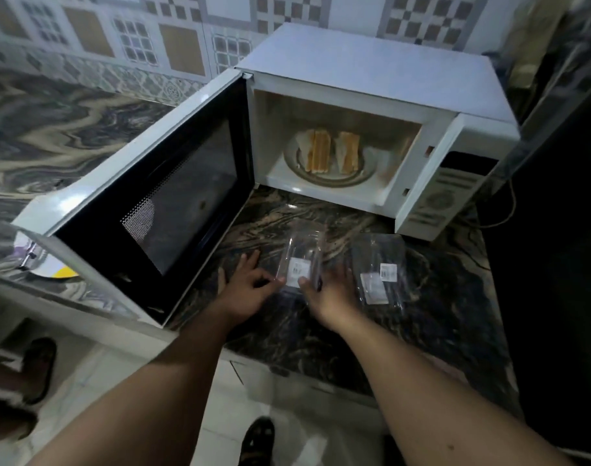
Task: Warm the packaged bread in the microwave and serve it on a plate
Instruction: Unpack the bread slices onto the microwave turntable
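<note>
A white microwave [371,65] stands on the marble counter with its door [159,203] swung wide open to the left. Inside, several bread slices [327,151] stand on the glass turntable [297,169]. In front of it lie two clear empty plastic bread packages, one [299,253] between my hands and another [378,274] to the right. My left hand [250,284] pinches the near left edge of the middle package. My right hand [331,290] holds its near right edge, thumb on top.
A plate with a yellow patch [57,269] sits on the counter at the left, partly hidden behind the open door. The microwave's cord [509,210] hangs at the right beside a dark appliance. Feet in sandals stand on the tiled floor below the counter edge.
</note>
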